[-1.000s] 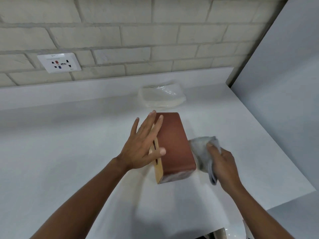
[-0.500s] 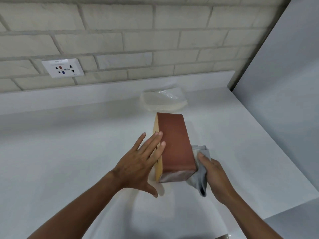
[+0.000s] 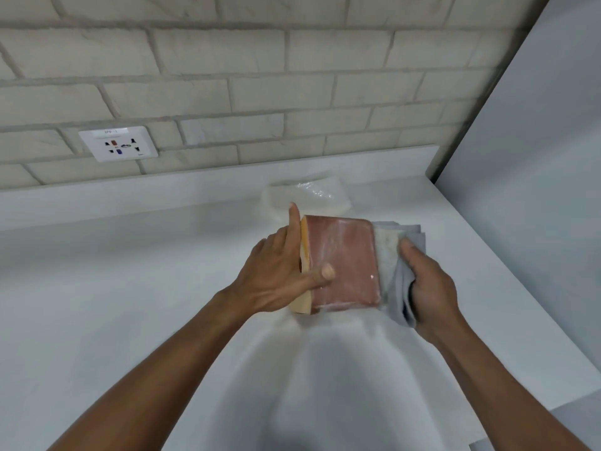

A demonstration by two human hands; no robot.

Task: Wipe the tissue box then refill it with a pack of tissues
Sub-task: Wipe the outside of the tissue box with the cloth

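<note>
Wiping is carried farther along the reddish-brown rectangular tissue box (image 3: 341,262): crumpled grey cloth (image 3: 396,284) clenched in right grip (image 3: 429,288), box steadied by flat-fingered left grip (image 3: 273,275); refilling awaits.

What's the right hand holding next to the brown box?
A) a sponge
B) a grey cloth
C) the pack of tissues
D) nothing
B: the right hand grips a grey cloth, bunched against the side of the brown tissue box.
</note>
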